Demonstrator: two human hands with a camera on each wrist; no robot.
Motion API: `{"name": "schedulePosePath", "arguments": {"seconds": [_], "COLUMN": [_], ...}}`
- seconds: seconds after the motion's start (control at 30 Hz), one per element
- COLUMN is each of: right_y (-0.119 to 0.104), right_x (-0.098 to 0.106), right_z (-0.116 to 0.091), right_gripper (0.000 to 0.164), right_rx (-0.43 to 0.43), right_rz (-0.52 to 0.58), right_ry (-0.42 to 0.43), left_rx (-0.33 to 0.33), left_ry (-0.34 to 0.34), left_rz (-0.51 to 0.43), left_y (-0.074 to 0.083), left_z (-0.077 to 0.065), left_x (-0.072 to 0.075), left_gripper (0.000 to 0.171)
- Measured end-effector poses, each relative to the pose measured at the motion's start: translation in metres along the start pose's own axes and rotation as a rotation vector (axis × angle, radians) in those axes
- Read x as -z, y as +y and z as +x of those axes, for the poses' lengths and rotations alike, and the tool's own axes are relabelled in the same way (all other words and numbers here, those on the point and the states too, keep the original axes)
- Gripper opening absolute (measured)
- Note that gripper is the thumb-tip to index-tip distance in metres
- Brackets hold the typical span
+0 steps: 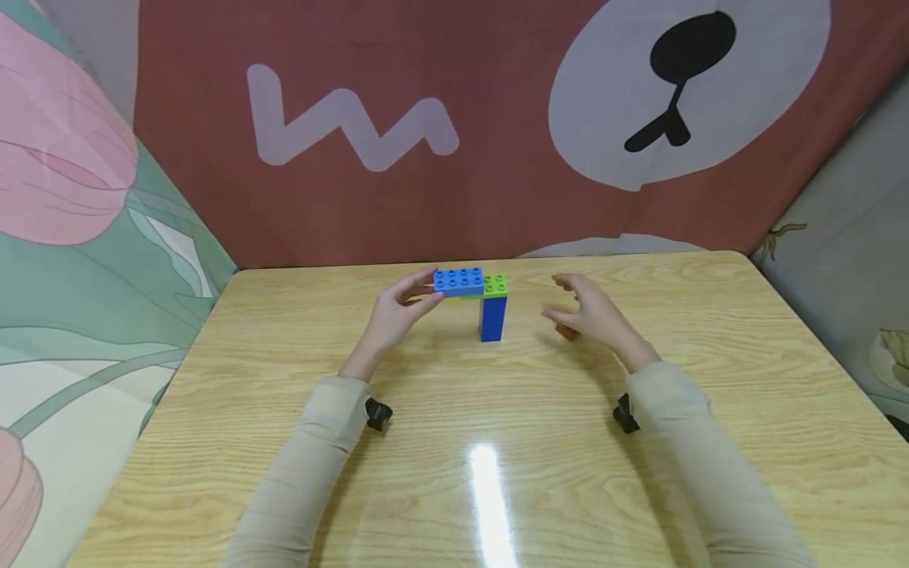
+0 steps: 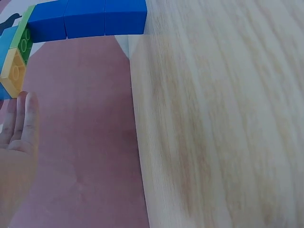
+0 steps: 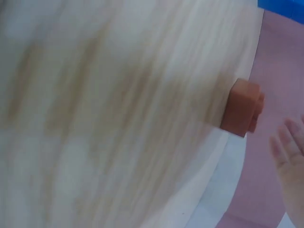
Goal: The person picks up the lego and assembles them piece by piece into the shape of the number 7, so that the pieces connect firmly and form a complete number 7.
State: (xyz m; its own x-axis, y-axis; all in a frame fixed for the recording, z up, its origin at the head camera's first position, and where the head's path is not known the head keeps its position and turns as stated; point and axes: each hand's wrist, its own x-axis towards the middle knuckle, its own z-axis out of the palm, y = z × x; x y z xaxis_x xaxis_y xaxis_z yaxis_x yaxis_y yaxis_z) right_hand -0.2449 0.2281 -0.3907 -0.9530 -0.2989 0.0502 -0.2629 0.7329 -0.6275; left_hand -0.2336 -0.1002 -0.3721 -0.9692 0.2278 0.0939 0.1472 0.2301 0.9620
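A small toy-brick structure stands on the table: a column of blue bricks (image 1: 493,319) with a green brick (image 1: 495,285) on top. From there a long blue brick (image 1: 458,282) extends to the left, and a yellow brick (image 2: 13,73) sits beneath its outer end. My left hand (image 1: 392,312) pinches that long blue brick's left end, thumb at the front and fingers behind. Off to the right, my right hand (image 1: 592,314) hovers with its fingers apart, holding nothing. An orange-brown brick (image 3: 241,107) lies on the table below it, partly hidden by the hand in the head view.
The wooden table (image 1: 426,489) has a back edge close behind the bricks. Beyond it hangs a reddish cloth (image 1: 497,205) with a printed animal face. Patterned fabric (image 1: 92,315) covers the left side. Black wrist cameras (image 1: 379,414) sit at both sleeve cuffs.
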Motion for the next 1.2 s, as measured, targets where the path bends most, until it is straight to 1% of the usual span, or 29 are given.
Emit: {"name": "schedulePosePath", "arguments": {"seconds": [0.13,0.27,0.37,0.5,0.6,0.83,1.07,1.2], "right_y": [0.010,0.016,0.017,0.018,0.020,0.025,0.026,0.025], "right_x": [0.001,0.002,0.002,0.001,0.000,0.000,0.002,0.003], "right_z": [-0.003,-0.006,-0.009,-0.010,-0.009,-0.009,-0.010,-0.010], "right_gripper": [0.067,0.069,0.070,0.070,0.068,0.063,0.057,0.055], "right_rx": [-0.038,-0.052,-0.048,-0.043,-0.048,-0.068,-0.092,-0.094], "right_rz": [0.001,-0.013,-0.021,-0.059,-0.097,-0.137,-0.138,-0.124], "right_ry": [-0.065,-0.128,-0.166,-0.194,-0.208,-0.233,-0.225,-0.197], "left_rx": [0.004,0.005,0.005,0.005,0.006,0.010,0.017,0.017], "left_ry": [0.000,0.000,0.002,0.000,-0.002,-0.007,-0.009,-0.013], "left_rz": [-0.003,-0.004,0.004,0.009,0.012,0.015,0.017,0.016], "left_y": [0.001,0.002,0.002,0.002,0.001,0.001,0.001,0.002], "left_z": [0.000,0.000,-0.001,-0.001,-0.001,-0.001,0.000,0.000], "left_x": [0.000,0.000,-0.001,-0.001,0.000,0.000,0.000,0.000], "left_gripper": [0.049,0.049,0.050,0.050,0.050,0.050,0.050,0.050]}}
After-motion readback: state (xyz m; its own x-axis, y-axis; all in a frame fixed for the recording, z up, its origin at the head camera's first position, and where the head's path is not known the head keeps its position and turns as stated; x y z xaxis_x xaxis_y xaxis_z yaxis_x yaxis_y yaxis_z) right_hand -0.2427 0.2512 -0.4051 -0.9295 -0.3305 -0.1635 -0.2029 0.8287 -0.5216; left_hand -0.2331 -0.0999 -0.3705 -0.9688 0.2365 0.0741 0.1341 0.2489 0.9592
